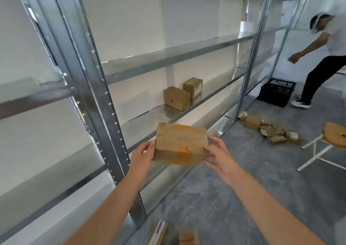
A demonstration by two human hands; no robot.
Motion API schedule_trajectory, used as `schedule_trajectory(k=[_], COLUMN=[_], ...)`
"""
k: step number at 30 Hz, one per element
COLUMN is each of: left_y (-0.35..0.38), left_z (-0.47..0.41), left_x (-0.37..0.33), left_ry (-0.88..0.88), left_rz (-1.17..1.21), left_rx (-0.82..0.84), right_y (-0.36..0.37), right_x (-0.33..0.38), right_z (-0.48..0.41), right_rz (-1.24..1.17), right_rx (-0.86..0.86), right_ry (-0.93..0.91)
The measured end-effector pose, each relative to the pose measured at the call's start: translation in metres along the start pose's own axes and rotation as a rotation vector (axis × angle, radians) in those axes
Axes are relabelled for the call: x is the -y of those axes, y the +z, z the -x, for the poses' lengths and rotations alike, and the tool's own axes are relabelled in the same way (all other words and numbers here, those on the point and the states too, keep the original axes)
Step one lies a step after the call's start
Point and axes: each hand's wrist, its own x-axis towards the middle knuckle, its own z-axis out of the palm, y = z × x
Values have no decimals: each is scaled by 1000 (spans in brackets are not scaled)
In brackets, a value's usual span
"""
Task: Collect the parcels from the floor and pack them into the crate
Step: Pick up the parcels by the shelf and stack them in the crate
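I hold a brown cardboard parcel (180,143) with orange tape in front of the metal shelving, at the height of a lower shelf. My left hand (143,154) grips its left end and my right hand (218,154) grips its right end. Two more brown parcels (177,98) stand on the shelf behind it. A pile of several small parcels (267,129) lies on the grey floor to the right. A black crate (277,92) stands on the floor further back. Two parcels (159,232) lie on the floor by my feet.
Tall steel shelving (104,98) fills the left and centre. Another person (325,57) in a white shirt and black trousers leans near the crate, holding something small. A round wooden stool (335,137) with white legs stands at the right.
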Motion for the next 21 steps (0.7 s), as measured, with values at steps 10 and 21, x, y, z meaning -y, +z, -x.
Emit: schedule_trajectory(k=[10, 21], left_y=[2, -31], left_z=[75, 105], left_x=[-9, -11], left_ry=[32, 218], left_rz=[275, 179], left_rx=[-58, -75], right_y=[-20, 5], right_x=[26, 38], right_z=[32, 43], right_rz=[-322, -137], right_rx=[167, 305], right_ry=[-117, -193])
